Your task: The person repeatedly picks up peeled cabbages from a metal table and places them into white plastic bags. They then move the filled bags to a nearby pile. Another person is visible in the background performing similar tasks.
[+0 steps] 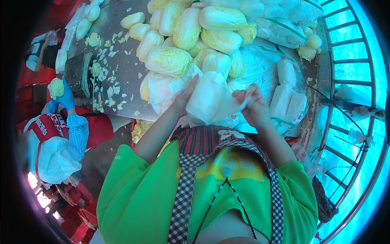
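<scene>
A bundle in white wrapping paper (205,97), shaped like a napa cabbage, lies in front of my apron; its contents are hidden. My left hand (182,100) grips its left side, fingers pointing away from me. To the right, my right hand (254,105) pinches the loose end of the paper (230,106) and holds it out from the bundle. Bare napa cabbages (169,60) are heaped just beyond my hands. Under my left hand is more white paper (163,94), partly covered by my arm.
Cabbage scraps litter the metal table (125,73) on the left. White paper (286,99) lies on plastic sheeting at right, with bagged cabbages (274,27) behind. A metal railing (353,82) curves along the right. A co-worker's blue glove (65,96) holds a cabbage (56,88) at left.
</scene>
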Motion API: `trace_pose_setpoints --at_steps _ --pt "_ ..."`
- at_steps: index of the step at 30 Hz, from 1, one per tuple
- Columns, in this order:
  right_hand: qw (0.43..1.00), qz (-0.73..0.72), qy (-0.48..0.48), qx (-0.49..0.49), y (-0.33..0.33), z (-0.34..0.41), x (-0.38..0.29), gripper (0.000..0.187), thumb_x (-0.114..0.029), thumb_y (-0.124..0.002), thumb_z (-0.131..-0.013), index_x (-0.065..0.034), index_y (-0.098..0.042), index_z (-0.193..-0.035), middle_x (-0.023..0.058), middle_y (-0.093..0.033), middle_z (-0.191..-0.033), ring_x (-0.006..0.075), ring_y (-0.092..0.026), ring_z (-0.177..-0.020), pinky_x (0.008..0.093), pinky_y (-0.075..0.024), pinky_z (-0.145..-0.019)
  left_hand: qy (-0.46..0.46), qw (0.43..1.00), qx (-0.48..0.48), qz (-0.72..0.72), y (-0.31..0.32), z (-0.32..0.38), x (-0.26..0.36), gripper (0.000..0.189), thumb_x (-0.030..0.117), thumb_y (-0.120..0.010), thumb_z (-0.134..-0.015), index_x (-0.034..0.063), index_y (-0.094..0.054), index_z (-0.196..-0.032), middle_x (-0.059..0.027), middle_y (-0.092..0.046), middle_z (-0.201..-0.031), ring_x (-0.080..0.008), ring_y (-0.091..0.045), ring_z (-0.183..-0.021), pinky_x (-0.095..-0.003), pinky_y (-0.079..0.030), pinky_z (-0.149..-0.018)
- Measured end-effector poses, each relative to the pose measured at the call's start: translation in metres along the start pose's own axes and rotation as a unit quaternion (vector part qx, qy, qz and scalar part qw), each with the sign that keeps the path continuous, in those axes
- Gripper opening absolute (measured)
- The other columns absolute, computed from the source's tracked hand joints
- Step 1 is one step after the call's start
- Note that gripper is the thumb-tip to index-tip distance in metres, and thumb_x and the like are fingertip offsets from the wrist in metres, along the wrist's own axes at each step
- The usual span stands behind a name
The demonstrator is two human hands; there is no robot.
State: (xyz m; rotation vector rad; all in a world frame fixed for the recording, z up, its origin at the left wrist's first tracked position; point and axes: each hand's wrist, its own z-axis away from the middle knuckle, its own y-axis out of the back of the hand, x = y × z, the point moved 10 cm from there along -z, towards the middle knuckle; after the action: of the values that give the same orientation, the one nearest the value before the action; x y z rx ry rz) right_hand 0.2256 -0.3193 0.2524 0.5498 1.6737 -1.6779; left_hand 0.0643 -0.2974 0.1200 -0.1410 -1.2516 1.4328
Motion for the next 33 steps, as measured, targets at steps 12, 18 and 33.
trace_pose_setpoints --at_steps 12,18,33 --pt "0.933 0.068 0.291 -0.199 -0.112 0.010 -0.231 0.045 -0.037 -0.058 -0.094 -0.0092 -0.041 -0.125 0.0087 -0.045 -0.113 0.0245 -0.049 -0.108 0.0376 -0.0427 -0.092 -0.007 0.995 -0.082 0.063 0.017 -0.016 -0.015 0.094 0.073 -0.048 -0.085 0.0121 -0.023 -0.152 -0.0139 -0.040 -0.148 -0.0330 -0.045 -0.132 -0.0510 -0.039 -0.107" --pt "0.800 0.587 0.054 0.111 -0.003 -0.058 -0.133 0.121 -0.047 -0.088 -0.059 -0.0049 -0.022 -0.151 0.0154 -0.040 -0.143 0.0314 -0.039 -0.133 0.0423 -0.0307 -0.112 0.013 0.973 -0.130 0.191 0.010 -0.017 -0.020 0.087 0.071 -0.048 -0.085 0.0110 -0.033 -0.147 -0.0146 -0.047 -0.141 -0.0345 -0.050 -0.126 -0.0560 -0.045 -0.100" --pt "0.832 0.305 -0.339 -0.316 0.032 0.022 0.184 0.016 -0.017 -0.066 -0.086 -0.0069 -0.063 -0.098 0.0062 -0.064 -0.086 0.0163 -0.058 -0.077 0.0317 -0.0481 -0.071 -0.320 0.924 0.184 -0.098 0.164 0.023 0.286 0.068 0.054 -0.050 -0.094 0.0069 -0.040 -0.142 -0.0138 -0.054 -0.136 -0.0292 -0.055 -0.122 -0.0474 -0.045 -0.101"
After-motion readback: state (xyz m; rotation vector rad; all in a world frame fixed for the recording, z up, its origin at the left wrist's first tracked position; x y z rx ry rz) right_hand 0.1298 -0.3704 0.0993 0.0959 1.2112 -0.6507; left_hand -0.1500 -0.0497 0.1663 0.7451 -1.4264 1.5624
